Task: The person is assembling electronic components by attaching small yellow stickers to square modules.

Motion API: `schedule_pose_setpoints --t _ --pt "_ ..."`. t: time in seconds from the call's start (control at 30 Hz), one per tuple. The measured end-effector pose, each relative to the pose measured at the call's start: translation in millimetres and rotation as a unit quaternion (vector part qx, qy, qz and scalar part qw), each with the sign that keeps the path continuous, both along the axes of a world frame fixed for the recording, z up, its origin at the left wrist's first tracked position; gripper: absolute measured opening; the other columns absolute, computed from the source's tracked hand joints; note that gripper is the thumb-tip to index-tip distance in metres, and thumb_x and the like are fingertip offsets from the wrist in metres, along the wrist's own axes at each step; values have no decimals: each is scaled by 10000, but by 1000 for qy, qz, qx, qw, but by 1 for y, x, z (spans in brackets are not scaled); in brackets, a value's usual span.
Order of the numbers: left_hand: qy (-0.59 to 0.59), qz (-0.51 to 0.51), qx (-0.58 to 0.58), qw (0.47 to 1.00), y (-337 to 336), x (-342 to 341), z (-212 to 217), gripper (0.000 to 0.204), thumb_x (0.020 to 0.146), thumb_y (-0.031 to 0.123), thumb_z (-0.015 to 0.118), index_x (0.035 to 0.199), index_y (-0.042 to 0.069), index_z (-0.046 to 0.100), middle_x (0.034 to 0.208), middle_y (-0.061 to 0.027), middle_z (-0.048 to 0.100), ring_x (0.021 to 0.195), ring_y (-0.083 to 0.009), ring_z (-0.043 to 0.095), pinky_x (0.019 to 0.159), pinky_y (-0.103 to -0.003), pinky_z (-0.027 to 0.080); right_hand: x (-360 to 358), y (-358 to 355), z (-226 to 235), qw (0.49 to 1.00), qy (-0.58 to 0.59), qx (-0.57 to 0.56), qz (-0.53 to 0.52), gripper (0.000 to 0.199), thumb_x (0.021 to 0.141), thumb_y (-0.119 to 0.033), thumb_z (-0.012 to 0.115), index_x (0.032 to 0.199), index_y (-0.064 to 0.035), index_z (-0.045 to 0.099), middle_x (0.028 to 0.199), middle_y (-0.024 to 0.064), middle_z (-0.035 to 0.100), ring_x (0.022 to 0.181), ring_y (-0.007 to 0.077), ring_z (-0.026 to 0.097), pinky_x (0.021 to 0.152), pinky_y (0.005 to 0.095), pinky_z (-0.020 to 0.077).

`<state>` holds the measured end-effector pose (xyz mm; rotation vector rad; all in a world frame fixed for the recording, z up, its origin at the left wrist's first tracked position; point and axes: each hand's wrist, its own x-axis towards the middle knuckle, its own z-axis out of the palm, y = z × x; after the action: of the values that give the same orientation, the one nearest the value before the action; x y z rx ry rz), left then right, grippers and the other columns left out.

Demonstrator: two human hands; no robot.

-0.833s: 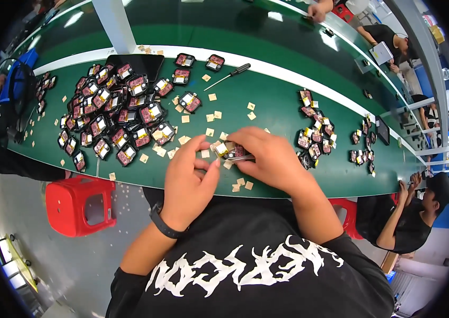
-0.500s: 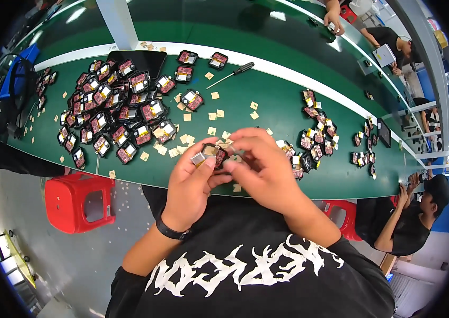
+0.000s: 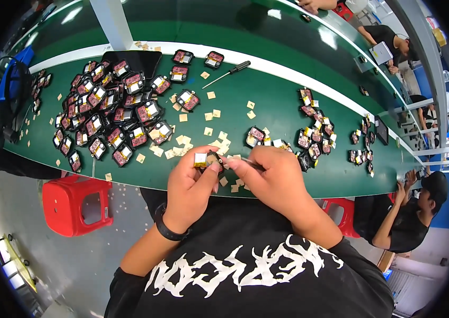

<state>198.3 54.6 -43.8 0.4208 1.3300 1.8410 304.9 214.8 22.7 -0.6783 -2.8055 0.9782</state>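
Note:
My left hand (image 3: 186, 193) is closed on a small black device housing (image 3: 217, 156), held just above the bench's near edge. A silver battery with yellow tape (image 3: 200, 159) sticks out of it on the left, beside my thumb. My right hand (image 3: 280, 172) meets the housing from the other side, thumb and fingertips pinched together at its right edge. Something slim and greyish shows between those fingers, too small to make out. Pale square pads (image 3: 181, 140) lie scattered beyond my hands, and one open housing (image 3: 255, 136) rests past my right knuckles.
A big heap of open housings (image 3: 121, 111) covers the bench's left part; another cluster (image 3: 314, 139) lies to the right. A screwdriver (image 3: 227, 74) lies near the white back rail (image 3: 267, 69). A red stool (image 3: 65, 206) stands at left. Co-workers sit at right (image 3: 407, 217) and across.
The held housing has turned, so its battery now faces up flat. My right fingers have closed in toward its edge and drawn lower, uncovering a housing on the bench behind.

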Motion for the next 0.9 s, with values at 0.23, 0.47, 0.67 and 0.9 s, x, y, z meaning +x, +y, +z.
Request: schedule_pose_setpoints --t 0.23,0.47,0.67,0.9 --pt "10 17 10 1000 4 4 0 384 1030 32 580 1410 6 536 1045 -52 715 691 -40 544 596 -206 449 2 -8 6 993 66 -84 48 176 988 -91 640 1079 -14 511 787 211 668 740 428 689 611 504 509" --pt "166 13 -44 985 5 7 -11 383 1011 31 610 1386 -8 548 862 -23 628 675 -62 540 601 -247 443 -2 -6 4 997 40 -43 56 96 935 -61 699 932 12 637 766 157 672 660 303 677 590 389 495" --pt "213 -3 -39 976 5 4 -9 370 1016 36 594 1380 -13 547 859 -35 621 681 -83 555 619 -269 462 -5 -5 1 996 46 -54 58 116 920 -63 686 904 20 607 803 221 670 745 433 665 647 498 503" --pt "69 -86 -23 994 -2 -10 3 383 1043 60 555 1416 -20 527 888 -14 610 708 -70 550 641 -250 467 -1 1 -16 973 79 -215 41 131 932 -79 732 949 10 638 713 95 655 594 202 638 550 362 473"
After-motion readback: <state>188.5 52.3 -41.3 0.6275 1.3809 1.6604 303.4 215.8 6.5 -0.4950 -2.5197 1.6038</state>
